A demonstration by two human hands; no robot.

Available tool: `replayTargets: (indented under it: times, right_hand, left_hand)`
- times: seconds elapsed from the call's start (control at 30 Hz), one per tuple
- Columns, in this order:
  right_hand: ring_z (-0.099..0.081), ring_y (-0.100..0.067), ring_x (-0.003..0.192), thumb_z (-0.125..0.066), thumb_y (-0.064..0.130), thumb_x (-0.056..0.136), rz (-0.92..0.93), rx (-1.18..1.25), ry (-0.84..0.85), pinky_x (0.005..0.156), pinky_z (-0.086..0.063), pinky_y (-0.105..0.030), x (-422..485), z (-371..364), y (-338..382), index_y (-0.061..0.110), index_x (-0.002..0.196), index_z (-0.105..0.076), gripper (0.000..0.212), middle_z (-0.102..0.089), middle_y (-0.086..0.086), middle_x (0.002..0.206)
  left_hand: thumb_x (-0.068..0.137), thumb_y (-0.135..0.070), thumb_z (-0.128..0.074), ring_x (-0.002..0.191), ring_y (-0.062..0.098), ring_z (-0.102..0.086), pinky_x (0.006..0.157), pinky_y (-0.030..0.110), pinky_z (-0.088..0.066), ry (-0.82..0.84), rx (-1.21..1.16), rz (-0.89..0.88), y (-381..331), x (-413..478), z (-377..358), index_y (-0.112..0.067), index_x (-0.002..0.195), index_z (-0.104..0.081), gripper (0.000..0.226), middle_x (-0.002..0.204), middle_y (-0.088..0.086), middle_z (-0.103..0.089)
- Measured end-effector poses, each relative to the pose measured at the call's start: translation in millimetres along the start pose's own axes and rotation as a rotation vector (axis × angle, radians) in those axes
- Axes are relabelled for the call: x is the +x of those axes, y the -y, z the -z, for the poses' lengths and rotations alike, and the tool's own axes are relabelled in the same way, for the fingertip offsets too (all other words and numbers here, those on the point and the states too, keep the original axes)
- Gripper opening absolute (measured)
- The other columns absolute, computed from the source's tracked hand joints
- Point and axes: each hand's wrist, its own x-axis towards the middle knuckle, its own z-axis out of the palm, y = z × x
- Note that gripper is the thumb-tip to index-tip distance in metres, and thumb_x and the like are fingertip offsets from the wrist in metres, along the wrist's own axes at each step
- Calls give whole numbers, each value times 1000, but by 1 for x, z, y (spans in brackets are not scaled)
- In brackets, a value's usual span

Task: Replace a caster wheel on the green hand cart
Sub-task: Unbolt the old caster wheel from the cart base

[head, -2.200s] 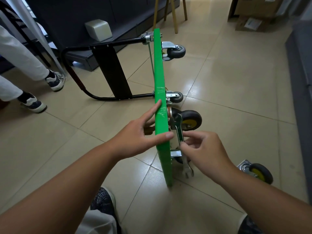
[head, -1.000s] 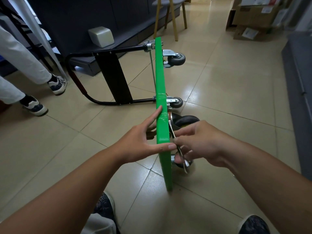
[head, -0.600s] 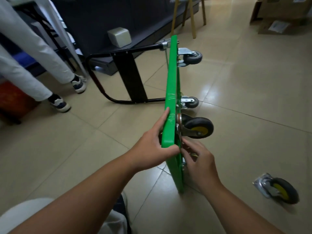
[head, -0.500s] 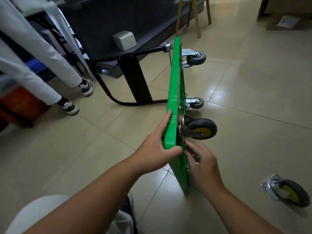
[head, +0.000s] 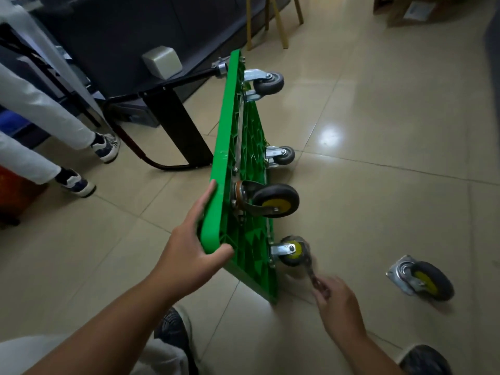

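The green hand cart (head: 244, 169) stands on its long edge on the floor, its ribbed underside facing right. My left hand (head: 193, 255) grips its near top corner, thumb over the edge. A large black caster with a yellow hub (head: 272, 200) sits on the underside near that corner, and a smaller yellow-hub wheel (head: 293, 250) is below it. My right hand (head: 338, 304), blurred, holds a metal wrench (head: 311, 274) low beside that lower wheel. A loose caster wheel (head: 423, 280) with a steel plate lies on the floor at the right.
Two grey casters (head: 266, 82) (head: 281, 155) sit at the cart's far end, where the black folded handle (head: 173, 123) rests on the floor. A standing person's legs and shoes (head: 78, 182) are at the left. Wooden chair legs (head: 281, 23) and cardboard boxes (head: 414, 6) stand behind.
My right hand has pulled away from the caster plate and dropped down to the right with the wrench. The cart's underside has tilted more into view. My left hand keeps its grip.
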Motion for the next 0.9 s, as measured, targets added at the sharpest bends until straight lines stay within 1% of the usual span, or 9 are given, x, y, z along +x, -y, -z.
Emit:
replayTargets:
  times: [0.03,0.07,0.2,0.3,0.4,0.57,0.67,0.83,0.9]
  right_hand:
    - [-57,-10,72,-78,-3,77,-92,-36,10,68,-42,-24,3,-6,-12,14,100,-77,28,-59,5,82]
    - [-56,-17,74,-77,0,79,-172,-73,38,67,-39,-26,5,-12,-20,14,98,-76,24,-59,2,82]
    - [-64,-33,86,-72,5,84,-359,-128,156,69,-38,-28,14,-42,-38,13,93,-72,12,-65,-8,85]
    - [-66,-34,87,-75,5,80,-441,-166,184,68,-40,-29,17,-58,-47,13,84,-71,10,-69,-14,87]
    - [-63,-34,80,-80,4,75,-509,-150,175,66,-41,-32,21,-64,-57,12,73,-66,16,-62,-12,75]
    - [-61,-31,71,-72,-6,76,-715,19,117,60,-43,-28,33,-63,-69,9,80,-73,15,-70,-15,84]
    - [-60,-28,58,-62,-7,82,-754,131,114,48,-45,-25,32,-65,-70,12,83,-73,22,-70,-8,77]
    - [-63,-29,59,-70,3,81,-783,196,74,54,-53,-36,24,-77,-71,12,93,-77,16,-73,-9,78]
    - [-67,-28,73,-74,5,80,-757,183,66,70,-56,-38,22,-79,-69,10,96,-78,17,-73,-8,81]
  left_hand:
    - [86,-4,-76,106,15,-73,70,38,-66,-6,-6,-9,2,0,-1,-61,156,-21,106,140,-16,-51]
    - [86,-4,-76,108,13,-72,72,37,-66,-9,-20,-12,2,-1,-2,-59,157,-22,105,139,-19,-52]
    - [81,-17,-78,111,10,-72,78,35,-65,0,-61,-34,3,-1,-3,-62,156,-23,103,130,-35,-56]
    - [79,-20,-77,112,11,-72,80,36,-65,-1,-66,-60,9,1,-1,-61,156,-23,104,129,-34,-57]
    - [76,-17,-78,114,5,-70,83,32,-64,5,-58,-101,10,1,0,-58,157,-24,106,130,-38,-56]
    - [74,-13,-79,112,9,-70,82,32,-65,10,-59,-105,12,1,2,-57,157,-27,107,126,-39,-57]
    - [74,-13,-80,110,13,-71,80,35,-65,9,-44,-105,12,2,2,-56,158,-27,108,127,-36,-58]
    - [74,-14,-79,109,12,-71,81,35,-65,-8,-40,-96,12,2,1,-58,157,-28,107,126,-34,-59]
    - [74,-14,-79,110,8,-71,81,33,-65,-6,-43,-94,11,1,0,-58,157,-27,107,127,-37,-58]
